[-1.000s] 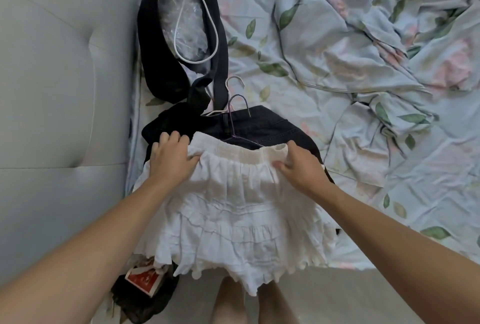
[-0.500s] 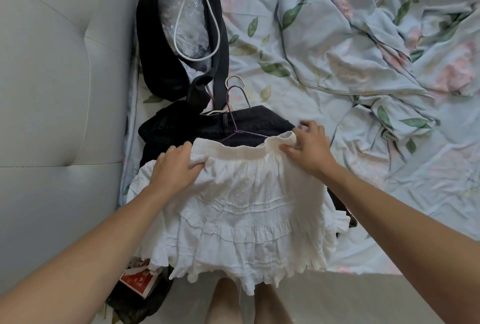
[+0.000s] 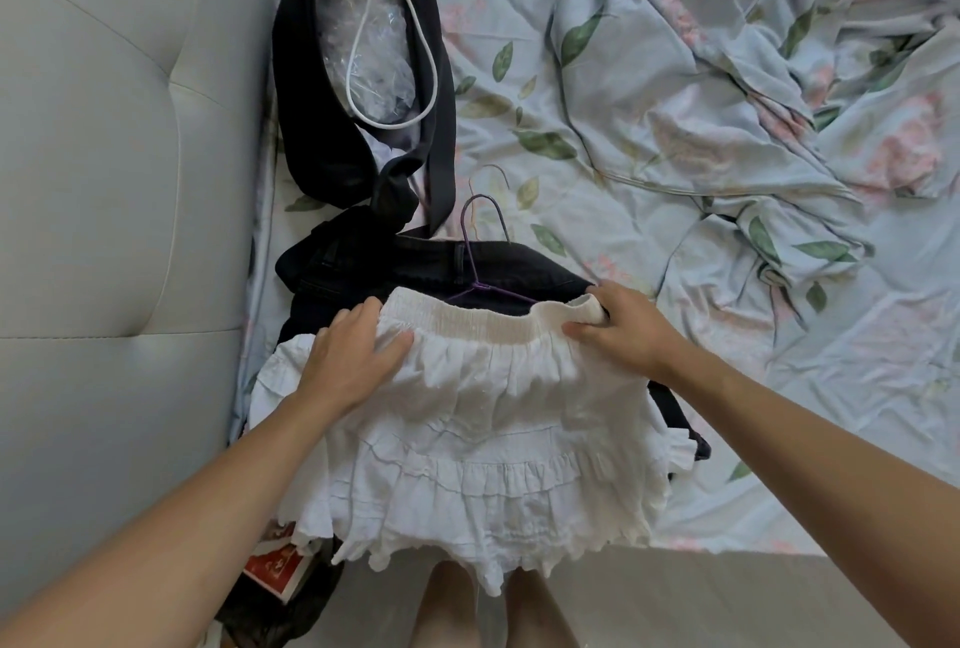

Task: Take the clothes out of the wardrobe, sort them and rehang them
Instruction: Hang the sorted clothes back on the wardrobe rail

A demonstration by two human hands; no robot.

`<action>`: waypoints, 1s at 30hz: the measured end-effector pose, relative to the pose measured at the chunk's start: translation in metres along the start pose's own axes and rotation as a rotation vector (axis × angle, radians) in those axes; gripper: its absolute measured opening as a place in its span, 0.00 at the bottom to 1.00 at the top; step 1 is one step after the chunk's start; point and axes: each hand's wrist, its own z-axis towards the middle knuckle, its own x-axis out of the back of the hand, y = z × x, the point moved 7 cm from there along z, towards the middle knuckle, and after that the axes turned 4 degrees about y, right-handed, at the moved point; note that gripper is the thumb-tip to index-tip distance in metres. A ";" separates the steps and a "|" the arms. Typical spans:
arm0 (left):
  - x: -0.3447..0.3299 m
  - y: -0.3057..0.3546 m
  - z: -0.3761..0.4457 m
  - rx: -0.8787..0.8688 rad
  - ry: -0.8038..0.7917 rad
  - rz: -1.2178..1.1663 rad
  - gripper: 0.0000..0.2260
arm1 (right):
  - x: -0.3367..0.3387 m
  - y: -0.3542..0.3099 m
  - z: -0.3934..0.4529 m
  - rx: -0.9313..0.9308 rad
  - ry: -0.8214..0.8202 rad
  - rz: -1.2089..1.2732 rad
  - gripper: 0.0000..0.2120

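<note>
Head view looked down on a bed [image 3: 649,190] covered with a crumpled floral sheet, beside a pale padded headboard [image 3: 114,180]. A white tiered skirt [image 3: 483,445] lay spread at the near edge of the bed, on top of a dark denim garment [image 3: 395,263] with a purple wire hanger [image 3: 480,252] resting on it just beyond the skirt's waistband. The left hand [image 3: 353,351] rested flat on the skirt's left side near the waistband, fingers fairly straight and spread, pressing the fabric. The right hand [image 3: 618,330] gripped the right end of the elastic waistband, thumb underneath and fingers curled over it. Farther up the bed lay a black garment [image 3: 311,128] folded around clear plastic wrap [image 3: 363,39] and a white hanger [image 3: 415,76]. A red and white packet [image 3: 270,569] sat by the bed's near left corner, partly under the skirt's hem.
</note>
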 end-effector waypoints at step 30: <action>-0.024 0.122 0.097 -0.416 -0.136 0.479 0.11 | 0.034 0.044 -0.021 -0.103 0.196 0.089 0.10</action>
